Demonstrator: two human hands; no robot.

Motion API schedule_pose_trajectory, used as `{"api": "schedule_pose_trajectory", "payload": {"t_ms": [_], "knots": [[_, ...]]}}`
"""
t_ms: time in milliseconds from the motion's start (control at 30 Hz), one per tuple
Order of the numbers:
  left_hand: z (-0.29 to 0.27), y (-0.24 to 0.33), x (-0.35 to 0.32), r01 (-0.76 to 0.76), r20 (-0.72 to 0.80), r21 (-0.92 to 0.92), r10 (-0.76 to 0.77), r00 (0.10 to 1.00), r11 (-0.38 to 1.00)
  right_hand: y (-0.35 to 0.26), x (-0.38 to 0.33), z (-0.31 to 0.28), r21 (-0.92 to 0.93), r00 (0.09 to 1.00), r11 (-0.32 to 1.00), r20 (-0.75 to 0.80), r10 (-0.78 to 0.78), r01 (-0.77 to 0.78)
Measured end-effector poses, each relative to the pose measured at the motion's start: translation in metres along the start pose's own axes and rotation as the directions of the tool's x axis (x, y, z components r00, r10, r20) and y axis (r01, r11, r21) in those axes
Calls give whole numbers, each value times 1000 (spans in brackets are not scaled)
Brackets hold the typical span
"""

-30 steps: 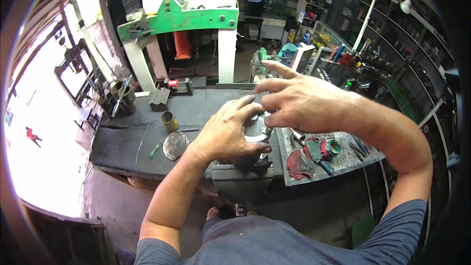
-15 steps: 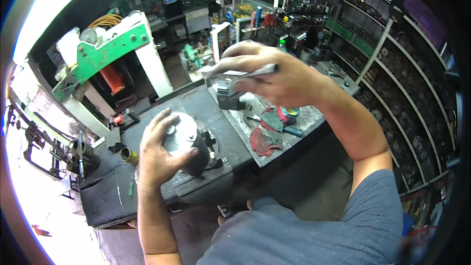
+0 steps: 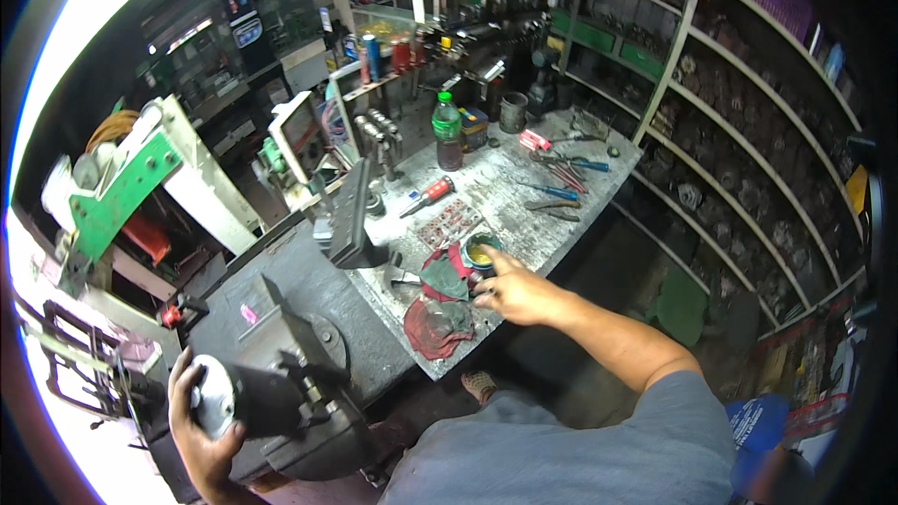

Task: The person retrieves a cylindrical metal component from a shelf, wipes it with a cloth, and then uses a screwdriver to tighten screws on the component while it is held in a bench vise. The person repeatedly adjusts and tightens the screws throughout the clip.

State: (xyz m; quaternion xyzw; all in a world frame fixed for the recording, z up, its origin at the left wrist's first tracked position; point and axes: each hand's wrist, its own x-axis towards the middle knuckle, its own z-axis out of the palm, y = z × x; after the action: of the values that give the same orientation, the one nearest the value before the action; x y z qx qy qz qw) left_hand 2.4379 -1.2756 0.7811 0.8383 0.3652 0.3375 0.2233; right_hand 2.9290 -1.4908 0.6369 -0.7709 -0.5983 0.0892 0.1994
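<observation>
My left hand (image 3: 201, 421) curls round the pale metal end of a black cylinder (image 3: 267, 402), fingers on one side and thumb on the other. The cylinder lies tilted against a dark bench vise (image 3: 323, 444). My right hand (image 3: 524, 297) is over the front edge of the metal-topped bench, fingers bent beside the red and green rags (image 3: 440, 327). Something dark shows between its thumb and fingers; I cannot make out what. Just beyond the fingertips stands an open tin (image 3: 494, 241) with yellowish contents.
On the pale bench (image 3: 533, 164) stand a green-capped bottle (image 3: 448, 131) and a black metal block (image 3: 351, 224). A red-handled screwdriver (image 3: 428, 196) and several blue-handled tools (image 3: 557, 191) lie there. Shelves (image 3: 739, 140) full of parts line the right; a green press frame (image 3: 126, 192) stands left.
My right hand has come down from above the black block to beside the rags and tin; the rod-like tool it held no longer shows clearly. My view has swung right. My left hand stays at the cylinder.
</observation>
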Motion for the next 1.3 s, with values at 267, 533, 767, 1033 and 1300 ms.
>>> {"api": "schedule_pose_trajectory", "payload": {"t_ms": [267, 533, 767, 1033, 1300], "knots": [[11, 13, 1, 127, -39, 126, -123, 992, 984, 21, 73, -4, 243, 944, 963, 276, -180, 112], [19, 9, -8, 139, -219, 173, -100, 971, 975, -63, 145, -39, 879, 805, 474, 249, -539, 45], [6, 17, -13, 87, -147, 143, -66, 987, 986, -219, 159, -97, 459, 487, 440, 17, -873, 772], [11, 8, -22, 43, -243, 93, -19, 970, 995, -366, 158, -119, -149, 13, -38, 329, -944, 988], [13, 1, -21, 11, -287, 116, 23, 958, 993, -437, 159, -124, -84, -126, -231, 635, -762, 969]]}}
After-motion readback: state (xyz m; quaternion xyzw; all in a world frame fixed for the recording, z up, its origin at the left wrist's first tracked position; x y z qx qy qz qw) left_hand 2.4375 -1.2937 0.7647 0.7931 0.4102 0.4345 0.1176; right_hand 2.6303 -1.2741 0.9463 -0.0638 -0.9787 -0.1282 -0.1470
